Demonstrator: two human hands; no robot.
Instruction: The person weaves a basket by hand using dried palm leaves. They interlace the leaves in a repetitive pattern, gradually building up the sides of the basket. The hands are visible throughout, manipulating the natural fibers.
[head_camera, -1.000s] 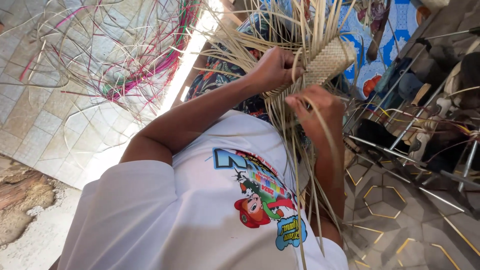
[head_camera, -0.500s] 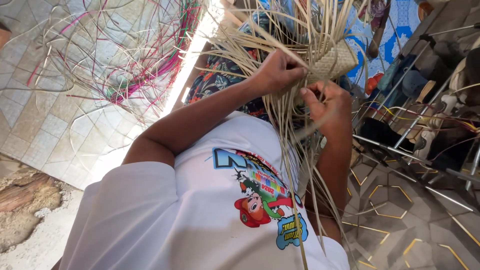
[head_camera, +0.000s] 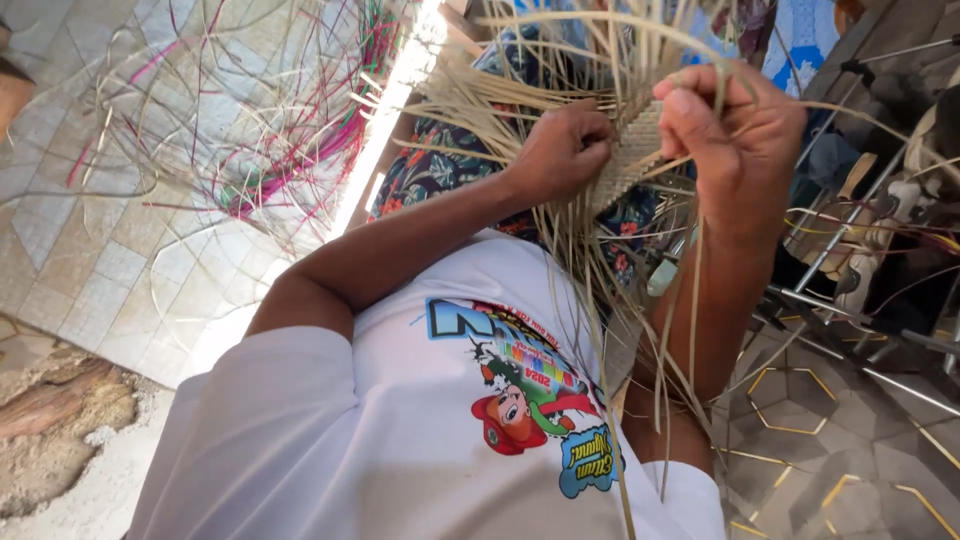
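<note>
In the head view, the camera looks down over the person's chest, and both arms reach up and away toward a piece of straw weaving. The left hand (head_camera: 562, 150) is curled closed around the edge of the woven straw panel (head_camera: 628, 160), its knuckles toward the camera and its fingers wrapped over a bundle of loose strands. The right hand (head_camera: 735, 150) is closed too, pinching pale straw strands (head_camera: 600, 60) between thumb and fingers just beside the panel's far edge. The panel sits between the two hands, tilted, a small tightly plaited patch of tan strips. From it, long loose strands fan out upward and to the sides, and others hang down past the right forearm toward the white printed shirt (head_camera: 400, 440).

Below the hands lies a lap covered in dark floral cloth (head_camera: 430, 175). On the pale tiled floor (head_camera: 90, 250) at the left, well apart from the hands, lies a tangle of loose straws, some dyed pink and green (head_camera: 290, 160). At the right, metal rods and frames (head_camera: 850, 250) stand over a dark floor with gold hexagon lines (head_camera: 800, 400).
</note>
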